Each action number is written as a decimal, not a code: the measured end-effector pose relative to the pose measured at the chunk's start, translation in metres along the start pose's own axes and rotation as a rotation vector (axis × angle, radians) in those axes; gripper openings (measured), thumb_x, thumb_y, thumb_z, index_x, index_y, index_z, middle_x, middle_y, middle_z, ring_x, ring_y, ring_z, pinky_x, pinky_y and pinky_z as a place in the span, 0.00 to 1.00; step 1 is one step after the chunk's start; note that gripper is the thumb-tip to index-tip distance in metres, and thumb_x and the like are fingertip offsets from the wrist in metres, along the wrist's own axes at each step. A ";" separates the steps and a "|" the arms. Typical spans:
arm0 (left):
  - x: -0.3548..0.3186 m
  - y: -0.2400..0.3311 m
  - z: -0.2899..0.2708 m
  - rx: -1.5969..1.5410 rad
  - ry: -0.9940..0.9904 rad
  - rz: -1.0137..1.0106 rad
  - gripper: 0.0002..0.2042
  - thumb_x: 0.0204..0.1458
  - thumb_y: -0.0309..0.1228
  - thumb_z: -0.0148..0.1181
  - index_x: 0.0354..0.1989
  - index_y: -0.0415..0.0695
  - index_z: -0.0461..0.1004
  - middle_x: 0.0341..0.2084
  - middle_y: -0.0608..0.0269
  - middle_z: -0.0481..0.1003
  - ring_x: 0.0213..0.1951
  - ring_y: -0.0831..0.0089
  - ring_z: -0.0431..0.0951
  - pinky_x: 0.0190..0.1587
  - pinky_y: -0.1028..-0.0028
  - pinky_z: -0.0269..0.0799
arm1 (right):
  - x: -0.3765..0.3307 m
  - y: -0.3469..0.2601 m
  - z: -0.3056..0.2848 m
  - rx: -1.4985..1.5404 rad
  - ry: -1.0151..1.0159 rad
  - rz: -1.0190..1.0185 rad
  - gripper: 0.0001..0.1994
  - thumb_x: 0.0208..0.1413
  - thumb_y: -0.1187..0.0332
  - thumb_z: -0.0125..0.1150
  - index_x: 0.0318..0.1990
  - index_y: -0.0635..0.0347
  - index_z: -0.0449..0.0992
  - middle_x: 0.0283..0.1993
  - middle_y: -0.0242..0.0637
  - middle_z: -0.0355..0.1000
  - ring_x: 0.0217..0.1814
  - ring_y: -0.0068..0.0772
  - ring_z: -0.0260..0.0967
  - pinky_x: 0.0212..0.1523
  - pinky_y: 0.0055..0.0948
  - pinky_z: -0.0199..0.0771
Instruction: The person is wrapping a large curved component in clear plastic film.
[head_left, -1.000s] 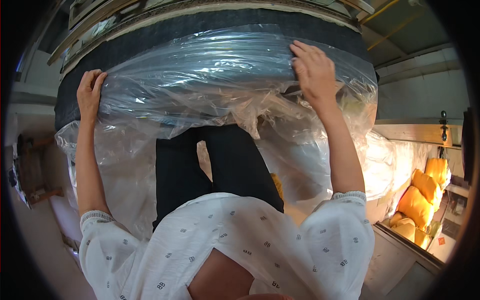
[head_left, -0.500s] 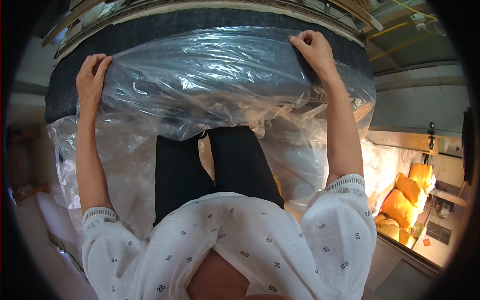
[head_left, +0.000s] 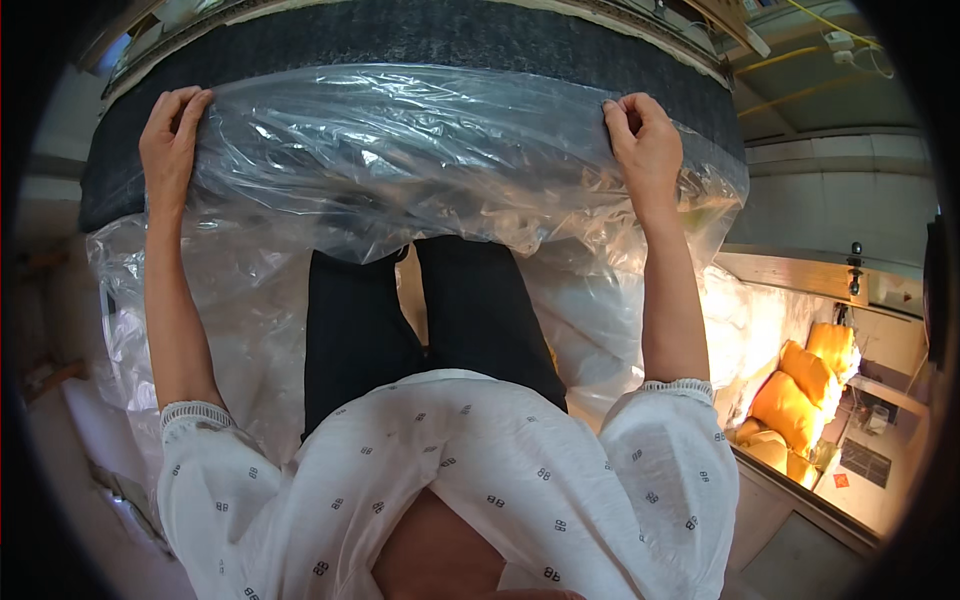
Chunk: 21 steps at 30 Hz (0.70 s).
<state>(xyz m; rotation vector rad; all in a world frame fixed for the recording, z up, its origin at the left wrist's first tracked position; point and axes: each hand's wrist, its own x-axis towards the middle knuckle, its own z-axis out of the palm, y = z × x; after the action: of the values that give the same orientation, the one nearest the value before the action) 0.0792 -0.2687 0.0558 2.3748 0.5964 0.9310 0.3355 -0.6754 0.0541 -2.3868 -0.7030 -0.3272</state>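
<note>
A large sheet of clear plastic film (head_left: 400,130) is stretched between my hands and drapes toward my lap. My left hand (head_left: 172,135) pinches its far edge at the left. My right hand (head_left: 643,140) is closed on the same edge at the right, thumb against fingers. Beneath and beyond the film lies a dark, fabric-like surface (head_left: 400,38), its far strip bare. More crumpled film hangs in front of it, around my legs in black trousers (head_left: 360,330).
A pale, bent-looking rim (head_left: 290,12) runs along the far side. At the right are a wooden ledge (head_left: 790,272) and lit orange-yellow bundles (head_left: 790,400). Yellow cables (head_left: 815,15) hang at the upper right.
My right hand has come nearer and slightly right, drawing the film's edge toward me. My left hand has shifted a little left and away. More of the dark surface shows beyond the film.
</note>
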 end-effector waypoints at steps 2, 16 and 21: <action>-0.006 0.003 -0.016 0.019 0.055 0.062 0.06 0.51 0.28 0.59 0.32 0.38 0.73 0.25 0.68 0.68 0.29 0.81 0.68 0.34 0.83 0.62 | 0.000 0.002 0.001 0.068 0.040 -0.009 0.10 0.46 0.63 0.62 0.23 0.59 0.72 0.20 0.33 0.67 0.22 0.30 0.64 0.27 0.28 0.63; -0.077 0.044 -0.115 -0.316 -0.314 -0.351 0.04 0.52 0.30 0.58 0.28 0.47 0.72 0.25 0.77 0.63 0.27 0.85 0.61 0.34 0.85 0.55 | 0.055 0.040 -0.013 0.465 -0.377 -0.089 0.10 0.50 0.64 0.60 0.36 0.59 0.75 0.32 0.29 0.68 0.36 0.23 0.65 0.39 0.24 0.65; -0.024 0.089 -0.073 -0.946 0.166 -0.359 0.07 0.56 0.32 0.54 0.41 0.47 0.73 0.30 0.74 0.71 0.35 0.84 0.68 0.42 0.80 0.64 | 0.100 -0.002 -0.044 1.109 0.026 0.015 0.05 0.56 0.69 0.53 0.36 0.59 0.68 0.36 0.32 0.73 0.41 0.21 0.68 0.43 0.22 0.66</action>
<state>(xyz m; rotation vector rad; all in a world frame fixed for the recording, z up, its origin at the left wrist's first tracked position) 0.0295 -0.3289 0.1433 1.3145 0.4684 0.9587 0.4144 -0.6613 0.1285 -1.3253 -0.6162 0.0563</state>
